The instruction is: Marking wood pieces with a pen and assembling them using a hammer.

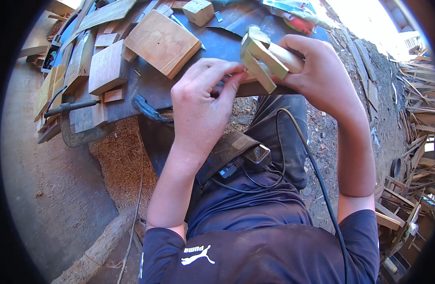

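Observation:
My right hand point(314, 71) is wrapped round the pale wooden handle of a claw hammer point(264, 59), held over the near edge of the bench. The hammer's two prongs point down toward me. Just left of them my left hand point(203, 92) is closed, with thumb and forefinger pinched together. Whatever lies between those fingertips is too small or hidden to make out. A brown piece of wood shows partly beneath the hammer, mostly covered by it and my hands.
On the dark bench point(151, 87) lie a square wooden block point(163, 42), a smaller block point(198, 12) and several offcuts. A clamp point(73, 109) grips its left edge. A cable point(317, 175) runs down my front. Scrap wood point(421, 123) is piled at right.

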`<action>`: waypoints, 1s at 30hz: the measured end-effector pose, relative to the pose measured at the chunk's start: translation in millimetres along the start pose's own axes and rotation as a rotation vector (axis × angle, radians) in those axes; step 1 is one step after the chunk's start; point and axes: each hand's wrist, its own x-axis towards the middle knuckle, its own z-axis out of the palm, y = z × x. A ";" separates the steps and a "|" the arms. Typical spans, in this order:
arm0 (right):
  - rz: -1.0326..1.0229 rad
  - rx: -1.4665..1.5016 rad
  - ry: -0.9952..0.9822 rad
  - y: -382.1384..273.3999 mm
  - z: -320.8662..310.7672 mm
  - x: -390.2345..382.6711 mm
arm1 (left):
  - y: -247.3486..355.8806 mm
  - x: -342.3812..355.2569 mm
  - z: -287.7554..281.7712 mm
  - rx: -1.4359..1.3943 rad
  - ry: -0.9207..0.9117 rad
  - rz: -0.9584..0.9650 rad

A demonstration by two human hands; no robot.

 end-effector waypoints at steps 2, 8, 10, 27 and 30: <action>-0.024 -0.015 0.035 4.3 1.2 -0.3 | -2.4 1.1 2.6 -0.060 0.017 -0.028; 0.082 0.145 0.061 -38.6 -29.0 -5.0 | -2.2 5.1 -1.3 -0.020 -0.040 -0.092; 0.200 0.312 -0.099 -32.8 -44.0 -12.3 | -4.8 5.5 -0.9 -0.047 -0.049 -0.104; -0.039 0.267 0.129 -54.1 -31.7 -41.8 | -4.5 4.8 -2.0 -0.095 -0.038 -0.174; -0.113 0.215 0.194 -54.8 -29.4 -39.6 | -4.5 7.6 -0.5 -0.128 -0.056 -0.167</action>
